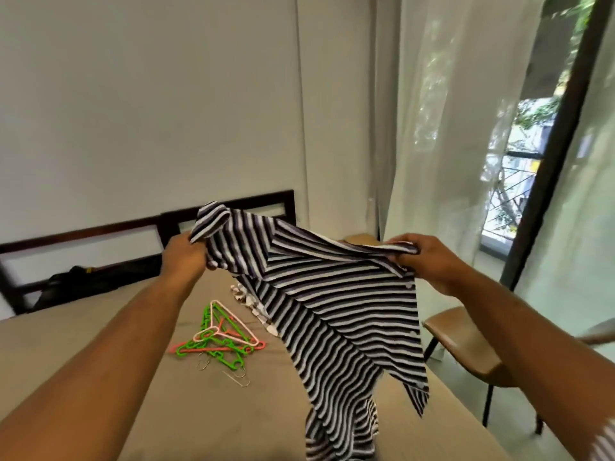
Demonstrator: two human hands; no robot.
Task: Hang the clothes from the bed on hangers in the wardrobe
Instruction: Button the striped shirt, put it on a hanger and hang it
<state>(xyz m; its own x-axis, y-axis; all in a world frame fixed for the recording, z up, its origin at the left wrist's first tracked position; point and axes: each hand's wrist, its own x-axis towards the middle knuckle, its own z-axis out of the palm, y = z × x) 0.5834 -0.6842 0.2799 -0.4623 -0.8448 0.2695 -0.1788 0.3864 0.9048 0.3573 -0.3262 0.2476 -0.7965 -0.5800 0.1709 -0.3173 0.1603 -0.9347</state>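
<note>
Hands (186, 254) gripping striped shirt (332, 311), hem cropped

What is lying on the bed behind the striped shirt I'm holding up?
A light patterned cloth peeks out at the shirt's left edge, on the bed. The shirt covers the rest, so what it is cannot be told.

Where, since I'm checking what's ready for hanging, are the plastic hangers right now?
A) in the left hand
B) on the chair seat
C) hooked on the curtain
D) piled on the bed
D: the green and pink hangers lie in a heap on the bed, left of the striped shirt, which the left hand and right hand grip.
</note>
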